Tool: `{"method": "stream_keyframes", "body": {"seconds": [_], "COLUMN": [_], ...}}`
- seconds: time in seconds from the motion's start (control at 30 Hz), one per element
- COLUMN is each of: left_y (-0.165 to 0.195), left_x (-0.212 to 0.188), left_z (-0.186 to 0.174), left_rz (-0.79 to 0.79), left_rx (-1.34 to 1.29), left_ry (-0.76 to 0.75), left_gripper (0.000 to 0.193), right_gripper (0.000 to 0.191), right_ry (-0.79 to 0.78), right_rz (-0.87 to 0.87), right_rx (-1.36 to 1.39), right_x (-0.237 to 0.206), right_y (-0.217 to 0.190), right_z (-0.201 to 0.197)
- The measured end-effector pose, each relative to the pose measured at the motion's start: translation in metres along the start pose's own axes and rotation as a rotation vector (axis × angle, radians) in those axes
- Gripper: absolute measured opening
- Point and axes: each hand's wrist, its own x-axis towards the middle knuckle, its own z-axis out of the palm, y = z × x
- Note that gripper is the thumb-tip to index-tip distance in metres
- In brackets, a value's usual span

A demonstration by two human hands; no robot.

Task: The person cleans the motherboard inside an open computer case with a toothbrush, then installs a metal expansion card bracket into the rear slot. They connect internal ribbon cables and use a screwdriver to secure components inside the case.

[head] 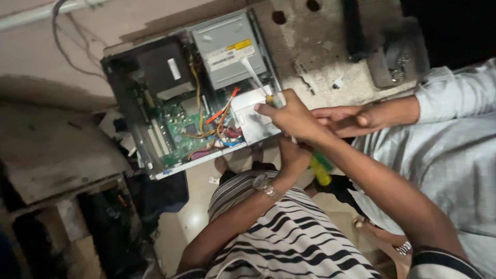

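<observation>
An open desktop computer case (121, 98) lies on a rough workbench, with a green circuit board (178, 129), coloured cables (219, 116) and a grey optical drive (227, 49) showing. My right hand (292, 118) is closed around a slim tool (276, 99) whose pale shaft points at the drive. My left hand (293, 155), with a wristwatch (266, 187) on its wrist, sits just below and is partly hidden under my right forearm. A yellow-green handle (320, 171) shows beside it. Another person's hand (356, 118), in a grey sleeve, reaches in from the right and touches my right hand.
The concrete bench top (320, 62) has round holes and small loose parts. A dark tray of screws (395, 64) stands at the upper right. Loose wires (67, 46) hang on the wall at the left. Dark clutter (108, 217) fills the lower left. My striped shirt (279, 237) covers the bottom.
</observation>
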Motion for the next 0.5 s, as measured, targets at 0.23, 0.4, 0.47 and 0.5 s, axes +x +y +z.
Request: {"method": "stream_keyframes", "body": {"seconds": [0.23,0.4,0.47,0.5], "left_y": [0.029,0.063,0.076,0.083], "left_x": [0.0,0.007,0.009,0.01], "left_z": [-0.037,-0.132,-0.169,-0.188], "left_rz": [-0.133,-0.207,0.083,0.379], "left_rx": [-0.3,0.196,0.367,0.414], "left_ry": [-0.471,-0.4,-0.227,-0.179], "left_gripper": [0.041,0.035,0.023,0.02], "right_gripper": [0.034,0.028,0.031,0.03], "right_ry": [-0.036,-0.101,-0.073,-0.082], "right_rz": [-0.273,-0.043,-0.205,-0.205], "right_rx": [-0.54,-0.716,-0.779,-0.813], "right_x": [-0.012,-0.016,-0.019,-0.02], "right_y": [-0.014,0.001,0.008,0.011], "right_z": [-0.017,-0.018,-0.016,-0.016]}}
